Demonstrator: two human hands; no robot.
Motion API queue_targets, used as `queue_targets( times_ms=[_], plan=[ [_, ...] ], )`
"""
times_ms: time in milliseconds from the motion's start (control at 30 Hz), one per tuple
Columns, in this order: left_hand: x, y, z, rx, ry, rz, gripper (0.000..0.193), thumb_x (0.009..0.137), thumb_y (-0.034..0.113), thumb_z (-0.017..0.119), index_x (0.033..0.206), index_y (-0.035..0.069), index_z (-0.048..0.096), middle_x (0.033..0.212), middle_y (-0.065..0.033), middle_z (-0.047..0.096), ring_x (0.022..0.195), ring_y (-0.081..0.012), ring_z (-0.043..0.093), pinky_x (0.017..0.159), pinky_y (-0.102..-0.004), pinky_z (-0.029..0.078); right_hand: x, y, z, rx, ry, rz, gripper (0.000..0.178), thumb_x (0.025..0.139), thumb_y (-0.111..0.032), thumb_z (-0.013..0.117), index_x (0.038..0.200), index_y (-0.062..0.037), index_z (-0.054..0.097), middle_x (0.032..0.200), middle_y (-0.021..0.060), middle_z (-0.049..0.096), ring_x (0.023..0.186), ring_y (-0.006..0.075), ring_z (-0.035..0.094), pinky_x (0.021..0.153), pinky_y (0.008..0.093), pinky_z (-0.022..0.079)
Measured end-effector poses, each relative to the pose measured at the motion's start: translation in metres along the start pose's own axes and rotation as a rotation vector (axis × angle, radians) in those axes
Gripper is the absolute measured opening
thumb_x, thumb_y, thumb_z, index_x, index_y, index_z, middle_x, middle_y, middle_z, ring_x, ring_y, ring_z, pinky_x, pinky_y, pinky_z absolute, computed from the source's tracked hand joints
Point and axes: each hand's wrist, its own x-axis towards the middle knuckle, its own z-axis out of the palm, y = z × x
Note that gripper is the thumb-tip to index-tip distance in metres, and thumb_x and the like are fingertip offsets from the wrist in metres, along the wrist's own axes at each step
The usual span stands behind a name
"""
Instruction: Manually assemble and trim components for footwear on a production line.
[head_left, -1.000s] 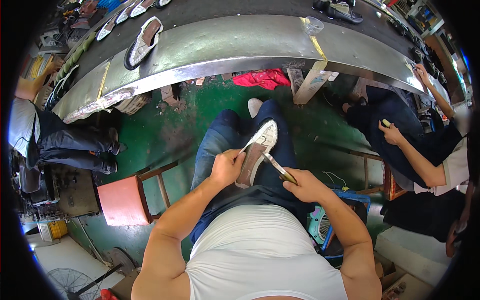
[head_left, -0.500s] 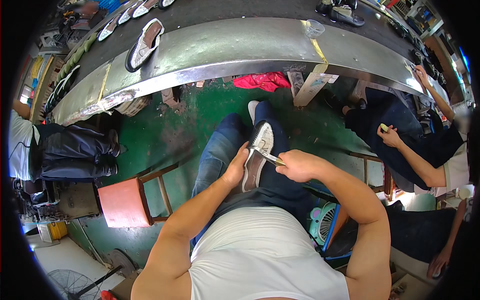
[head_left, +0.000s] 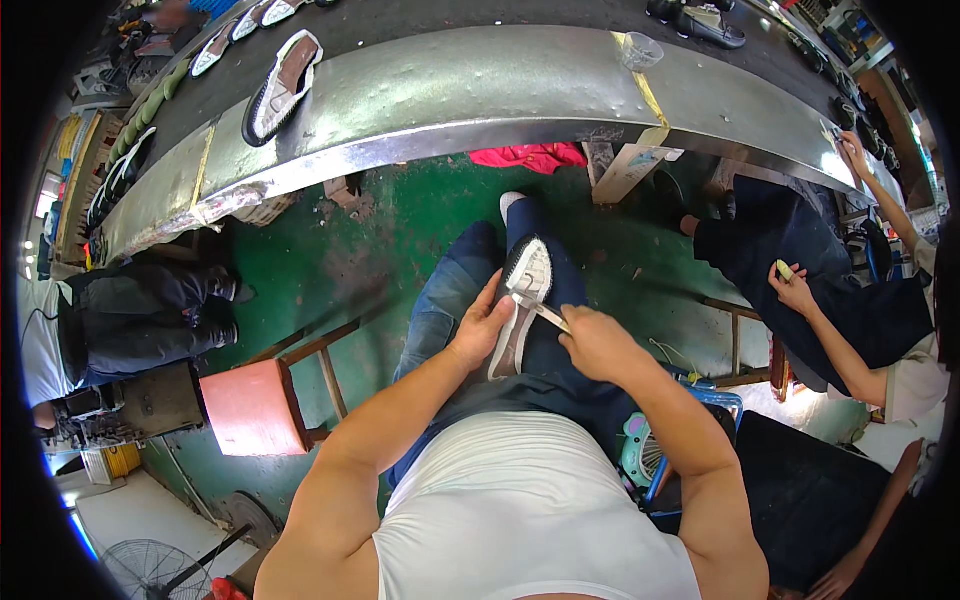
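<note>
White and grey, the shoe (head_left: 524,300) lies sole-up on the person's lap at the centre of the frame. Its left edge is gripped by the left hand (head_left: 482,325), fingers curled around it. Closed in a fist around a thin metal tool (head_left: 541,312), the right hand (head_left: 597,343) presses the tool's tip on the sole. Above runs the long metal desk (head_left: 480,90), with another shoe (head_left: 283,85) at upper left. A red stool (head_left: 255,405) stands at lower left.

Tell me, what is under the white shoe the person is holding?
Under the white shoe is the person's lap in blue jeans. The left hand steadies its side, and the right hand presses a thin tool on top. The shoe's underside is hidden.
</note>
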Motion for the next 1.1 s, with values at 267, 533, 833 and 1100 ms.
queue_targets(
  times_ms=[267, 533, 833, 1100],
  plan=[
    [0.0, -0.001, -0.003, 0.341, 0.077, 0.148, 0.063, 0.104, 0.021, 0.053, 0.158, 0.007, 0.024, 0.147, -0.0142, 0.049, 0.132, -0.0172, 0.046, 0.11, -0.0283, 0.035, 0.013, 0.009, 0.031, 0.652, -0.118, 0.195, 0.024, 0.097, -0.025, 0.061, 0.1, -0.0009, 0.061, 0.083, 0.0068, 0.068, 0.076, 0.0192, 0.067, 0.06, 0.0317, 0.051],
    [-0.01, 0.012, 0.002, 0.564, 0.032, 0.226, 0.062, 0.106, 0.016, 0.047, 0.159, 0.004, 0.018, 0.147, -0.0127, 0.047, 0.13, -0.0152, 0.044, 0.109, -0.0266, 0.035, 0.03, 0.008, 0.029, 0.847, -0.069, 0.282, 0.021, 0.1, -0.021, 0.057, 0.1, -0.0002, 0.063, 0.077, 0.0059, 0.067, 0.062, 0.0137, 0.059, 0.055, 0.0261, 0.048],
    [-0.007, 0.012, 0.003, 0.583, 0.026, 0.223, 0.061, 0.105, 0.016, 0.048, 0.159, 0.005, 0.019, 0.146, -0.0156, 0.049, 0.13, -0.0175, 0.047, 0.108, -0.0276, 0.037, 0.025, 0.031, -0.014, 1.216, -0.467, 0.378, 0.033, 0.099, -0.023, 0.061, 0.122, 0.0008, 0.057, 0.115, 0.0125, 0.066, 0.098, 0.0215, 0.069, 0.068, 0.0334, 0.059],
    [0.002, 0.014, -0.005, 0.787, -0.034, 0.459, 0.057, 0.104, 0.014, 0.047, 0.156, 0.003, 0.026, 0.15, -0.0216, 0.044, 0.137, -0.0285, 0.045, 0.112, -0.0327, 0.035, 0.015, 0.018, 0.064, 1.015, -0.011, 0.3, 0.03, 0.101, -0.025, 0.059, 0.085, 0.0003, 0.06, 0.071, 0.0052, 0.063, 0.062, 0.0129, 0.058, 0.058, 0.0287, 0.046]
  ],
)
